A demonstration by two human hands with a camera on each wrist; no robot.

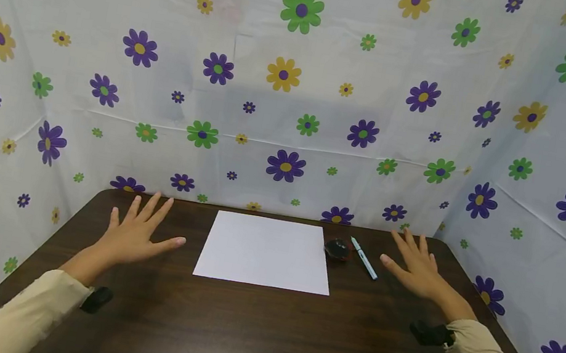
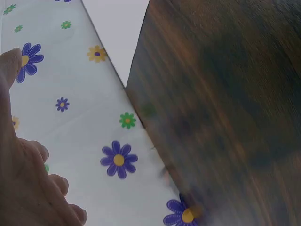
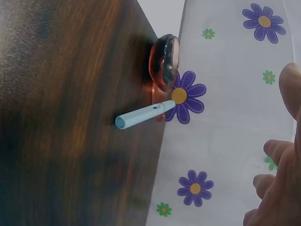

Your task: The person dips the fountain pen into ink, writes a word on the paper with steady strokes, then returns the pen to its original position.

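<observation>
My left hand [image 1: 135, 233] is held over the left side of the table with its fingers spread, left of a blank white sheet of paper [image 1: 266, 252]. On the other side, my right hand [image 1: 419, 271] also has spread fingers and holds nothing. Nearest to it lies a light blue capped pen [image 1: 363, 257], slanting on the tabletop. Between pen and paper sits a dark, glossy rounded object [image 1: 338, 249], close to the sheet's right edge. The right wrist view shows this object [image 3: 164, 61] as dark with a reddish translucent rim, beside the pen [image 3: 143, 114].
The dark brown wooden table [image 1: 245, 333] ends at the back against a white curtain [image 1: 174, 89] printed with purple, green and yellow flowers. This cloth also hangs along both sides. Each wrist wears a black band, and both sleeves are beige.
</observation>
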